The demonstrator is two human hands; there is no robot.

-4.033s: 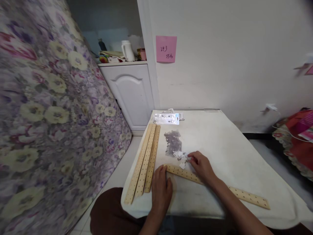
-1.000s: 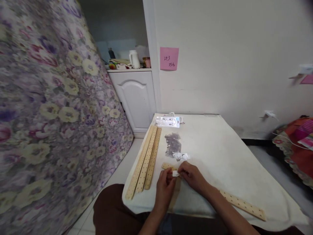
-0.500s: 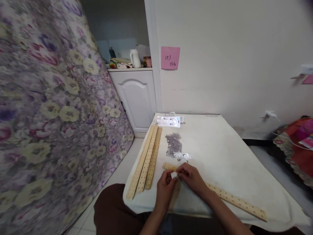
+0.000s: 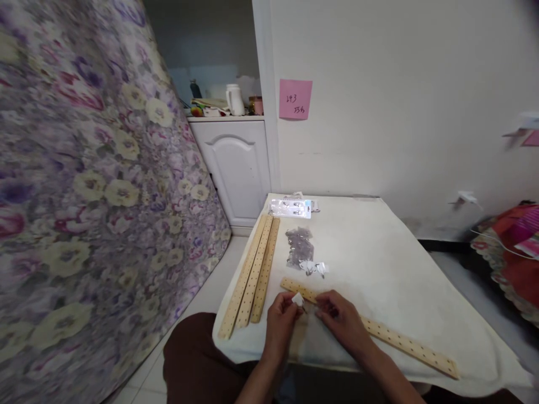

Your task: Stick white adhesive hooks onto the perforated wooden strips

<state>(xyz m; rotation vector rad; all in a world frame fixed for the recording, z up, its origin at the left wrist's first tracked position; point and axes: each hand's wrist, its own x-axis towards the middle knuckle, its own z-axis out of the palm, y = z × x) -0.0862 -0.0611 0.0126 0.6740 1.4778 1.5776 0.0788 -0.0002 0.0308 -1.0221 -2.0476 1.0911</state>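
Head view shows four holed wooden strips [image 4: 256,270], one white piece [image 4: 297,299] pinched in left hand [image 4: 281,318], right hand [image 4: 340,316] unclear in grip.

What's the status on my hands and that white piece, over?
Left hand holding small white piece. Right hand apart from it, grip unclear. Perforated wooden strip partly hidden behind right hand.
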